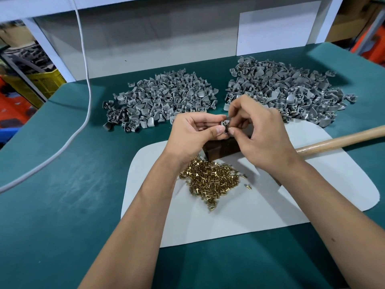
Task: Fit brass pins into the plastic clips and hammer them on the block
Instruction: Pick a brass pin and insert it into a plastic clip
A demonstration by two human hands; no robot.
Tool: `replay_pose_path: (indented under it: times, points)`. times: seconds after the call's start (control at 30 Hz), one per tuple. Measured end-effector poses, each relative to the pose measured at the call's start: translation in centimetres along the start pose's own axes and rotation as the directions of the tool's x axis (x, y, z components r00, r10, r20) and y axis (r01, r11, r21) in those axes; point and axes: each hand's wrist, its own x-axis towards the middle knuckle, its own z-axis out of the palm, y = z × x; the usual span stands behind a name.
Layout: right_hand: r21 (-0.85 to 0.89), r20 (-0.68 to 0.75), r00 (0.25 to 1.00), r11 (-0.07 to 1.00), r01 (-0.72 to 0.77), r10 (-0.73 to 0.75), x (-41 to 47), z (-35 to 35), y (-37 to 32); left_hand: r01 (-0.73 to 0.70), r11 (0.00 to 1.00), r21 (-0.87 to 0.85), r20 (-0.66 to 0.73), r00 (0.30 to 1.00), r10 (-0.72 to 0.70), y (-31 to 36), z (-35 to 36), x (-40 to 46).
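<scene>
Counter is carrying two clip piles, a block, a hammer and pins. Left hand is pinching one clip above the block; right hand is pinching at it, pin hidden. Clip: likely light, stiff, slippery; best gripped by its edges.

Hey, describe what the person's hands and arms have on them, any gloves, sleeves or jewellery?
Nothing is worn: the left hand and right hand are bare, without gloves, rings or a watch. Both forearms are uncovered to the frame's bottom edge, no sleeves in view. Fingernails are short and unpainted.
</scene>
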Motion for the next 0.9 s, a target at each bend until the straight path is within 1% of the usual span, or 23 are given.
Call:
replay_pose_path:
  times: [0.07,0.17,0.27,0.33,0.43,0.63,0.77,0.9]
  points:
    - [0.029,-0.013,0.999,0.999,-0.033,0.033,-0.1,0.09,-0.07,-0.001,1.0,0.014,0.001,1.0,0.001,0.15,0.08,-0.05]
    - [0.103,-0.007,0.992,0.987,-0.124,0.126,-0.12,0.05,-0.06,0.004,0.999,0.038,0.001,1.0,-0.004,0.29,0.2,-0.11]
    - [0.104,0.018,0.982,0.976,-0.191,0.19,0.02,-0.04,0.12,0.009,0.998,0.069,0.004,1.0,-0.009,0.33,0.37,-0.02]
    - [0.086,0.006,0.976,0.973,-0.216,0.216,0.06,-0.08,0.17,0.005,0.997,0.076,0.003,1.0,-0.005,0.29,0.52,0.01]
    - [0.096,-0.059,0.97,0.968,-0.23,0.237,0.04,0.08,0.06,-0.002,0.999,0.043,-0.022,1.0,0.003,0.22,0.49,0.02]
    - [0.191,-0.157,0.943,0.946,-0.262,0.293,-0.17,0.43,-0.09,-0.003,1.0,-0.013,-0.029,1.0,0.002,-0.01,0.24,0.03]
    - [0.206,-0.169,0.944,0.947,-0.247,0.283,-0.27,0.56,-0.28,0.007,0.999,-0.048,-0.011,1.0,-0.008,0.03,-0.06,-0.01]
    - [0.224,-0.147,0.945,0.941,-0.256,0.292,-0.23,0.41,-0.15,0.007,0.999,-0.036,-0.012,1.0,-0.008,0.08,-0.14,-0.03]
